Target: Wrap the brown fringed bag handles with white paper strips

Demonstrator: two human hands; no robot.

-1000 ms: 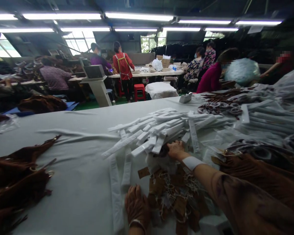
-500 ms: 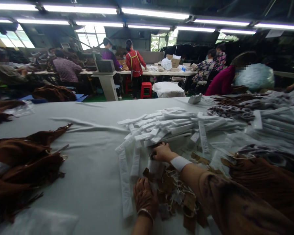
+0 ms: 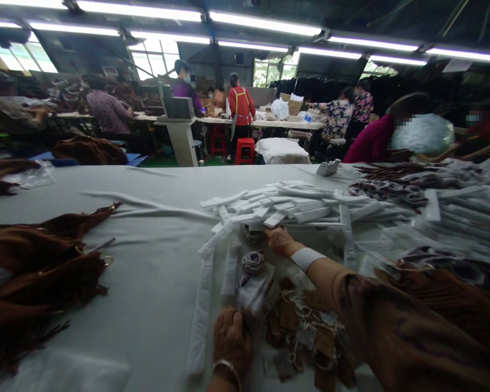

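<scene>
My right hand (image 3: pixel 280 241) reaches to the front edge of a pile of white wrapped strips (image 3: pixel 286 202). Its fingers are closed at the near end of one white strip (image 3: pixel 274 219). Lower down, my left hand (image 3: pixel 231 337) rests on the table with its fingers curled; what lies under them is hidden. Just beyond it are a clear plastic packet (image 3: pixel 251 291) and a rolled patterned cloth (image 3: pixel 252 262). Between my arms lies a heap of brown tags with white strings (image 3: pixel 289 316). A long white strip (image 3: pixel 200 321) runs along the left side of my left hand.
Brown fringed goods with rings (image 3: pixel 44 267) lie at the left of the white-covered table (image 3: pixel 147 305). More brown fringed material (image 3: pixel 449 294) and long plastic-wrapped pieces (image 3: pixel 465 209) are at the right. Several people work at tables beyond, near a red stool (image 3: pixel 245 151).
My right hand has moved slightly up and right to the strip's end, uncovering the rolled cloth. My left hand has drawn down and left, its fingers more curled.
</scene>
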